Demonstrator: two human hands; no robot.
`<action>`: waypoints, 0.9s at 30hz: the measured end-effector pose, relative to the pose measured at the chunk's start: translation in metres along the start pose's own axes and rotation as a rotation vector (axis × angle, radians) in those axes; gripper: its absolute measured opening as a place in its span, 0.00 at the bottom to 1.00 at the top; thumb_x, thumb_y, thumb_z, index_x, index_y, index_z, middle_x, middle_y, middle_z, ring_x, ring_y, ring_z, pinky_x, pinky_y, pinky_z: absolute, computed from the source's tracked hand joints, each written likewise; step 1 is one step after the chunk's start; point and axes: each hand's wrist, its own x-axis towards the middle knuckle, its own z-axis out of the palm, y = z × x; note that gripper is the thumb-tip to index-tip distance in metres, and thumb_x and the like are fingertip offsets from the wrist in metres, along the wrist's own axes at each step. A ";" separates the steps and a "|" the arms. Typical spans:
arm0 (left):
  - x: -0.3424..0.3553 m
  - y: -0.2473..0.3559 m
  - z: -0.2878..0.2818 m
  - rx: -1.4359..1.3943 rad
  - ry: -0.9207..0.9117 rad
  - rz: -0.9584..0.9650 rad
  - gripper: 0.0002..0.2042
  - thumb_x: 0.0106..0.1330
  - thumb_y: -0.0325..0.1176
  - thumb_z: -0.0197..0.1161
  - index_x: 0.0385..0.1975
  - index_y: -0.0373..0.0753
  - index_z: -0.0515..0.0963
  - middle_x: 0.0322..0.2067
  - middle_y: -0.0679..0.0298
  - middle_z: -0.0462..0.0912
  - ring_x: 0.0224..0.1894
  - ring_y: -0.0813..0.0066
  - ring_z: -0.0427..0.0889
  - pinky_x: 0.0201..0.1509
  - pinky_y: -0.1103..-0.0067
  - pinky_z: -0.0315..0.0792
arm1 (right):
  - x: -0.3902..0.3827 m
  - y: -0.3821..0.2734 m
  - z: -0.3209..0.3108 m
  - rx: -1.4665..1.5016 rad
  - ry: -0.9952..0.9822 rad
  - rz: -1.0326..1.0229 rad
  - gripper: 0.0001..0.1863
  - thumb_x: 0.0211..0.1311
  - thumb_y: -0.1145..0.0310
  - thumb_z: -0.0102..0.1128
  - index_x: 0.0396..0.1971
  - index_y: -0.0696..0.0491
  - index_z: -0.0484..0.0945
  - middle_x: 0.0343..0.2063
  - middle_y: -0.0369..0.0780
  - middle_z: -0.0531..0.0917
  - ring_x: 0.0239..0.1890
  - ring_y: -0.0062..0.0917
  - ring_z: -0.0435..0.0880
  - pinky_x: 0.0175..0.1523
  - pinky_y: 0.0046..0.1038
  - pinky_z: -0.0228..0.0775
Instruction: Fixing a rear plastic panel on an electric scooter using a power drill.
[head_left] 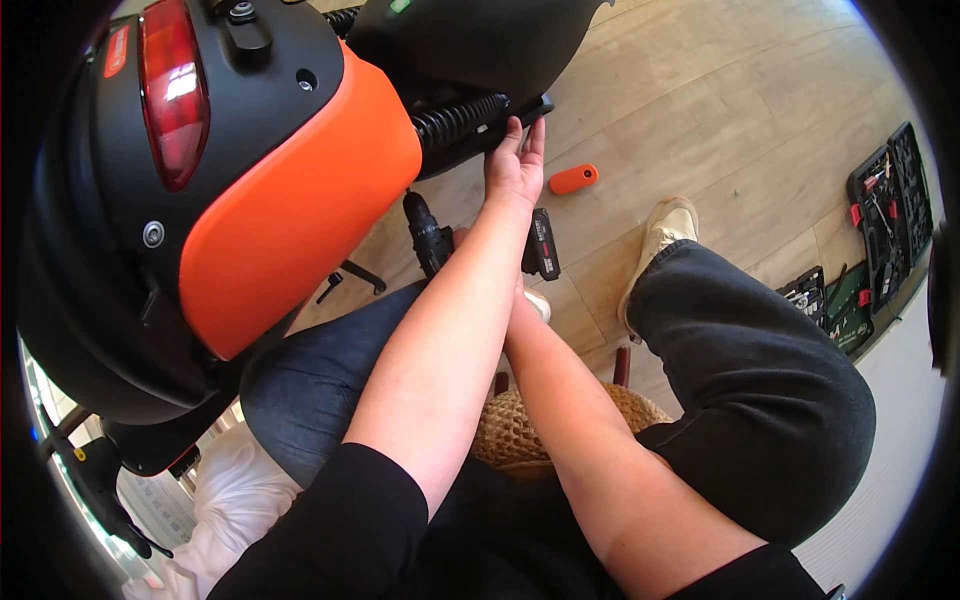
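An orange and black motor scooter [300, 215] with a red tail light [175, 95] fills the upper left. My left hand [515, 170] reaches up to the black part [542, 106] beneath the rounded black body, beside the coil spring shock absorber [460, 120]. Thumb and fingers meet its edge; the fingertips are partly hidden behind it. Below, my right hand [518, 302] is mostly covered by my left forearm. It grips a black cordless drill [428, 238], whose chuck points up toward the scooter's underside. The drill's battery [541, 245] shows on the other side of the forearm.
An orange handheld device [573, 179] lies on the wood floor [700, 110]. Open tool cases [888, 215] with sockets and bits stand at the far right. Under me is a woven stool [515, 430]. White plastic wrapping [240, 490] lies at the lower left.
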 end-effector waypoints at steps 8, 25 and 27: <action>0.003 0.000 -0.007 -0.012 0.000 -0.024 0.12 0.66 0.18 0.61 0.48 0.30 0.72 0.50 0.55 0.79 0.57 0.60 0.78 0.66 0.54 0.75 | 0.005 0.005 -0.007 0.150 -0.055 0.022 0.18 0.69 0.61 0.60 0.57 0.49 0.76 0.41 0.33 0.77 0.40 0.14 0.74 0.45 0.21 0.71; -0.029 -0.030 -0.038 0.087 0.078 -0.102 0.12 0.67 0.21 0.62 0.45 0.28 0.68 0.49 0.49 0.78 0.58 0.54 0.77 0.66 0.57 0.75 | -0.049 -0.015 -0.027 -1.007 -0.084 -0.255 0.20 0.71 0.60 0.59 0.60 0.46 0.73 0.41 0.33 0.70 0.43 0.19 0.66 0.51 0.25 0.65; -0.032 -0.050 -0.036 0.062 0.042 -0.161 0.13 0.67 0.24 0.63 0.46 0.26 0.68 0.50 0.48 0.77 0.59 0.49 0.77 0.65 0.59 0.76 | -0.025 0.011 -0.059 -0.513 0.016 -0.158 0.21 0.73 0.57 0.56 0.61 0.47 0.72 0.42 0.33 0.70 0.44 0.19 0.67 0.52 0.25 0.65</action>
